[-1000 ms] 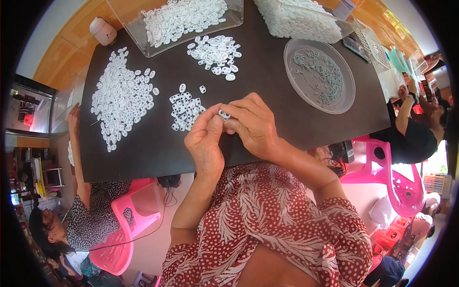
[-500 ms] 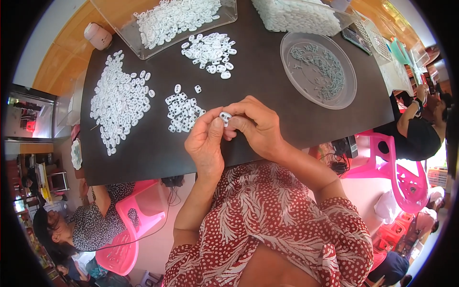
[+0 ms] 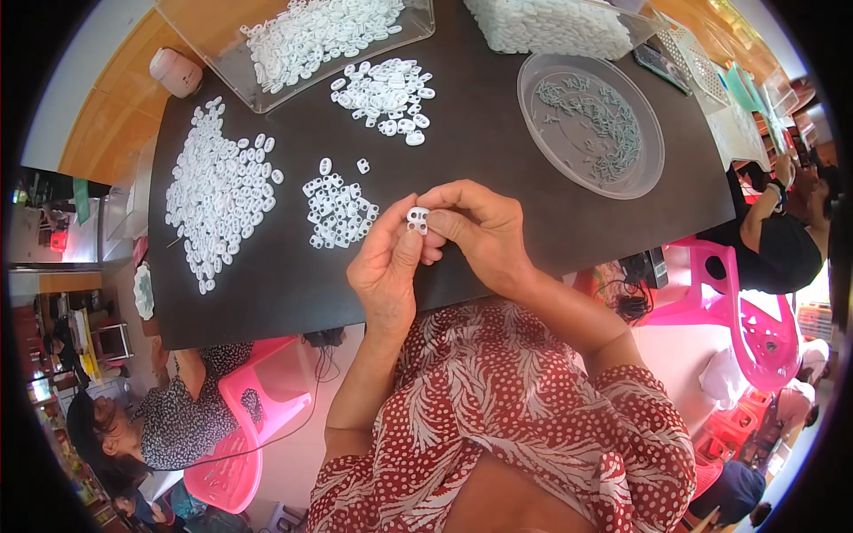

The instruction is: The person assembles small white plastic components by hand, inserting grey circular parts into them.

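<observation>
My left hand [image 3: 387, 266] and my right hand [image 3: 487, 233] meet above the near part of the dark table. Between their fingertips they pinch a small white plastic piece with holes [image 3: 418, 216]. It looks like an oval part against a smaller holed part; whether the two are joined I cannot tell. Just left of my hands lies a heap of small white two-holed pieces [image 3: 338, 215]. A larger spread of white oval pieces [image 3: 218, 191] covers the table's left side. Farther back sits another heap of white ovals [image 3: 386, 93].
At the back, a clear bin [image 3: 229, 71] and a second clear bin [image 3: 638, 31] hold white pieces. Back right are a round clear tray [image 3: 562, 158] of small greyish screws and a phone [image 3: 662, 69]. A pinkish jar [image 3: 176, 71] stands far left. Other people sit at both sides.
The white piece has turned a little between my fingertips, and its holes show more plainly. Both hands stay in nearly the same place, still pinching it.
</observation>
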The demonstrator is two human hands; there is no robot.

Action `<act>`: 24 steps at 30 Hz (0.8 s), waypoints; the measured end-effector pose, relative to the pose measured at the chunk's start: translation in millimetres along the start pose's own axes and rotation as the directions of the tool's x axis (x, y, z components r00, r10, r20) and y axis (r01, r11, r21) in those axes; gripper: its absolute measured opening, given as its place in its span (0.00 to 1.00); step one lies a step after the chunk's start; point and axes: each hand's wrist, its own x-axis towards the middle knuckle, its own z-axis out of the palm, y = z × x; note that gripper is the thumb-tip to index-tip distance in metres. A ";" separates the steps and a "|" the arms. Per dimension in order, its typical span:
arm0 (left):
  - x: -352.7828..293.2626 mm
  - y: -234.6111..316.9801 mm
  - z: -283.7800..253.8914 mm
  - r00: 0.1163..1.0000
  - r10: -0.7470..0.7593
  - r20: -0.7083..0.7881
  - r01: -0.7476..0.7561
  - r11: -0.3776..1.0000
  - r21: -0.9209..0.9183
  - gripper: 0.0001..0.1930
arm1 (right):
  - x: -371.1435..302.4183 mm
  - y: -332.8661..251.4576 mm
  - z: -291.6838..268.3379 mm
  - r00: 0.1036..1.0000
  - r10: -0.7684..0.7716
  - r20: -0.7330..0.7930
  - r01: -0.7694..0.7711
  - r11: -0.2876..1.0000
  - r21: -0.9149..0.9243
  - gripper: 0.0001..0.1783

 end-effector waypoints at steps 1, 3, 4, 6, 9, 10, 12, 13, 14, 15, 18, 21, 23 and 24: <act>0.3 -0.3 -1.6 1.000 0.007 0.024 -0.007 1.000 0.004 0.17 | -0.4 1.3 -0.5 1.000 0.006 0.019 -0.007 0.999 0.046 0.07; 0.0 2.6 -2.7 1.000 -0.007 0.026 0.007 1.000 0.016 0.17 | -0.5 1.3 0.4 0.999 0.013 0.037 -0.016 0.996 0.091 0.07; -0.2 3.6 -3.7 0.999 -0.020 0.027 0.019 0.999 0.028 0.17 | 0.0 -0.1 2.9 1.000 -0.028 0.013 0.028 0.999 0.019 0.05; -0.2 4.0 -6.8 0.999 -0.020 0.039 0.018 0.999 0.050 0.17 | 0.3 -0.8 4.8 0.998 -0.068 -0.009 0.068 0.996 -0.055 0.04; -0.1 4.7 -6.2 0.999 -0.005 0.038 0.003 0.998 0.055 0.17 | 0.3 -1.1 7.1 0.995 -0.095 -0.011 0.093 0.992 -0.086 0.04; 0.1 3.9 -5.2 1.000 0.006 0.026 -0.007 0.999 0.038 0.16 | 0.4 0.0 7.9 0.995 -0.096 -0.018 0.095 0.994 -0.060 0.04; -0.5 2.4 -3.1 1.000 0.004 0.004 -0.004 1.000 0.009 0.16 | 1.0 1.9 8.1 0.995 -0.096 -0.022 0.096 0.995 -0.036 0.04; -0.9 1.6 -2.9 1.000 -0.001 -0.015 0.001 1.000 -0.020 0.16 | 0.8 3.1 7.2 0.993 -0.121 -0.004 0.120 0.989 -0.091 0.05; -0.3 1.6 -3.0 1.000 -0.001 -0.018 0.001 1.000 -0.021 0.16 | 0.6 3.8 6.3 0.989 -0.145 0.017 0.146 0.979 -0.146 0.07; 1.0 2.6 -2.7 0.999 0.003 -0.041 -0.004 0.999 -0.043 0.15 | 0.6 2.5 5.5 0.990 -0.143 0.019 0.144 0.979 -0.147 0.07; 1.9 9.9 -0.4 0.997 -0.020 -0.072 0.013 0.995 -0.095 0.15 | 2.4 -1.3 5.9 0.944 -0.306 0.123 0.328 0.837 -0.438 0.12; 1.8 10.4 1.9 0.993 -0.058 -0.104 0.044 0.991 -0.130 0.14 | 6.7 5.8 5.2 0.855 -0.487 0.180 0.500 0.682 -0.533 0.16; 0.9 9.6 1.5 0.988 -0.070 -0.136 0.052 0.990 -0.133 0.14 | 8.0 8.7 4.5 0.806 -0.554 0.210 0.556 0.584 -0.591 0.17; 0.1 8.2 0.6 0.988 -0.073 -0.134 0.053 0.988 -0.143 0.14 | 8.5 8.4 4.5 0.806 -0.554 0.209 0.555 0.585 -0.592 0.17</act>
